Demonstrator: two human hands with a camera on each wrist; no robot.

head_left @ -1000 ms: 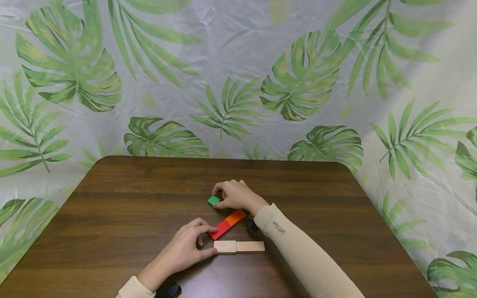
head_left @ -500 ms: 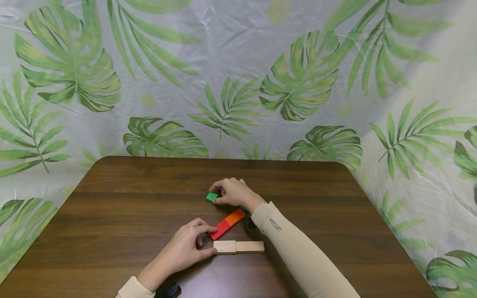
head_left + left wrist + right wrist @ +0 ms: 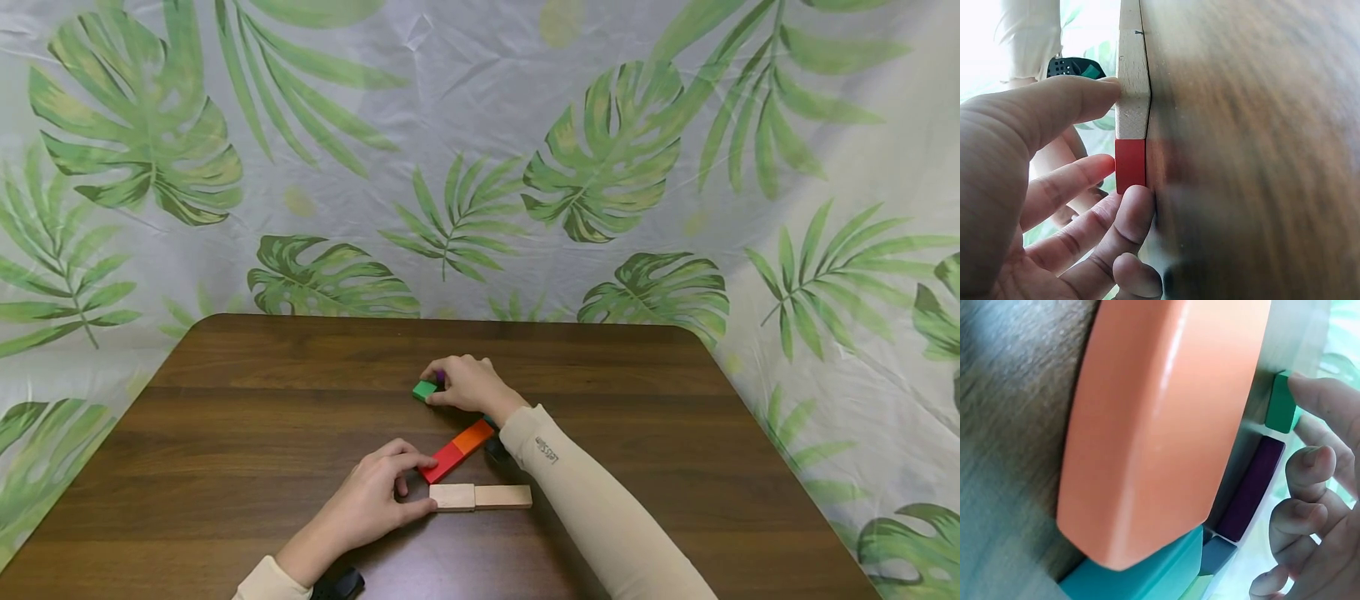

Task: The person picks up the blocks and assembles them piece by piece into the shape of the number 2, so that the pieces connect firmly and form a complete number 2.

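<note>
My right hand (image 3: pixel 474 385) pinches a small green block (image 3: pixel 423 390) between thumb and index finger, toward the far side of the table. A purple block (image 3: pixel 1252 490) lies beside the green one, partly hidden by the hand in the head view. Nearer, a red block (image 3: pixel 442 463) and an orange block (image 3: pixel 474 435) form a slanted row. My left hand (image 3: pixel 366 498) touches the red block with its index fingertip. Its thumb rests against the left one of two plain wooden blocks (image 3: pixel 452 497), set end to end below the red one.
Behind the orange block lie a teal block (image 3: pixel 1147 572) and a grey-blue block (image 3: pixel 1217 555), mostly hidden from the head view by the right arm. All lie on a brown wooden table (image 3: pixel 225 417). A leaf-patterned curtain (image 3: pixel 480 125) hangs at the table's far edge.
The right hand has slid the green block a short way farther from me and slightly left. More of the purple block shows beneath that hand. The left hand has stayed put.
</note>
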